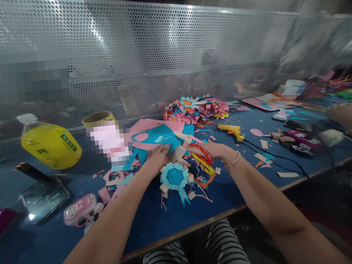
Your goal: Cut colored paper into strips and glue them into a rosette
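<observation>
My right hand (pixel 212 150) is closed round scissors with red and yellow handles (pixel 206 162). Their dark blades point up and left over blue paper (pixel 165 134). Just left of the blades, my left hand (pixel 158 158) has its fingers bent together at a pale piece of paper (pixel 178 153); its fingertips are partly hidden. On the table right below both hands lies a light-blue paper rosette (pixel 174 177) with a darker blue centre and two ribbon tails. Pink paper sheets (pixel 144 126) lie under and behind the blue one.
A heap of paper rosettes (pixel 192 110) stands against the perforated metal screen (pixel 149 47). Right of it lies a yellow glue gun (pixel 232 130) with a black cord. At left are a yellow-liquid bottle (pixel 51 146), a tape roll (pixel 98 118) and a phone (pixel 45 198). Another person's hands (pixel 348 115) are at far right.
</observation>
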A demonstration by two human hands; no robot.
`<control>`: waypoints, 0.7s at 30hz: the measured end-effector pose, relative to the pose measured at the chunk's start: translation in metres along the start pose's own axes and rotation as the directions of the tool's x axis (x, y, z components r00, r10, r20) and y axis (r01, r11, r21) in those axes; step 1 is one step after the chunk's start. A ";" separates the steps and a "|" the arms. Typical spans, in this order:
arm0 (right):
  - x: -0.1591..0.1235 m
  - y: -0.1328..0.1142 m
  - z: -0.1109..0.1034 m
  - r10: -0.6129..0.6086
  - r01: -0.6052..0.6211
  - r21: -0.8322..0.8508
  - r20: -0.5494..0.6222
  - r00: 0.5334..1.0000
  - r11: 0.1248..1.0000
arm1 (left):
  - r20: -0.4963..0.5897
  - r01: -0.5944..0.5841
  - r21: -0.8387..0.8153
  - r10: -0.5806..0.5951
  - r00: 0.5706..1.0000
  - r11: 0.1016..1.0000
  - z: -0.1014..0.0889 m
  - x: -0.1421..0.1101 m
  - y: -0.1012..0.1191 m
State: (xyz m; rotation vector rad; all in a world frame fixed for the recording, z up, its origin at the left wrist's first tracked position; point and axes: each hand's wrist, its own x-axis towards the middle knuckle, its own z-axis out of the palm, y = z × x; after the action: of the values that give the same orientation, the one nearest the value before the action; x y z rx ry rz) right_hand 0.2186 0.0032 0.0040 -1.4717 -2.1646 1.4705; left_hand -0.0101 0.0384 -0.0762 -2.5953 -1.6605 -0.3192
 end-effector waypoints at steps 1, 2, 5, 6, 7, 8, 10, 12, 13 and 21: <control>-0.002 -0.004 0.001 0.021 -0.021 0.009 -0.001 1.000 1.000 | -0.012 0.012 0.003 -0.012 1.000 1.000 0.001 0.000 0.001; -0.003 -0.007 0.002 0.041 -0.041 0.014 -0.007 0.999 0.999 | -0.028 0.026 0.007 -0.026 0.999 1.000 0.002 0.000 0.001; -0.007 -0.016 0.005 0.066 -0.067 -0.019 -0.041 0.997 0.998 | -0.074 0.062 0.013 -0.061 0.995 0.998 0.007 0.000 0.003; -0.007 -0.017 0.005 0.067 -0.069 -0.034 -0.042 0.997 0.997 | -0.079 0.072 0.010 -0.071 0.994 0.997 0.008 0.000 0.003; -0.006 -0.018 0.005 0.067 -0.069 -0.042 -0.040 0.997 0.997 | -0.077 0.077 0.003 -0.076 0.994 0.997 0.009 0.000 0.003; -0.006 -0.017 0.006 0.064 -0.066 -0.045 -0.038 0.997 0.997 | -0.069 0.076 -0.008 -0.077 0.995 0.997 0.009 0.000 0.003; -0.004 -0.014 0.005 0.052 -0.053 -0.037 -0.036 0.998 0.998 | -0.046 0.076 -0.032 -0.078 0.996 0.997 0.009 -0.001 0.003; -0.002 -0.010 0.004 0.047 -0.047 -0.020 -0.033 0.998 0.999 | -0.034 0.087 -0.041 -0.089 0.996 0.995 0.008 -0.001 0.004; -0.001 -0.008 0.004 0.045 -0.046 -0.012 -0.033 0.998 0.999 | -0.030 0.090 -0.040 -0.092 0.995 0.995 0.008 -0.001 0.004; 0.004 0.000 0.003 0.060 -0.059 0.012 -0.034 0.998 0.998 | -0.061 0.025 -0.052 -0.028 0.998 0.998 0.006 -0.003 0.002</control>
State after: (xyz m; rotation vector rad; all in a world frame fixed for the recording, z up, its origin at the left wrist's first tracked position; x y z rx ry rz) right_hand 0.2147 0.0043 0.0009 -1.5589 -2.1067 1.4618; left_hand -0.0089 0.0355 -0.0828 -2.5726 -1.6902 -0.4446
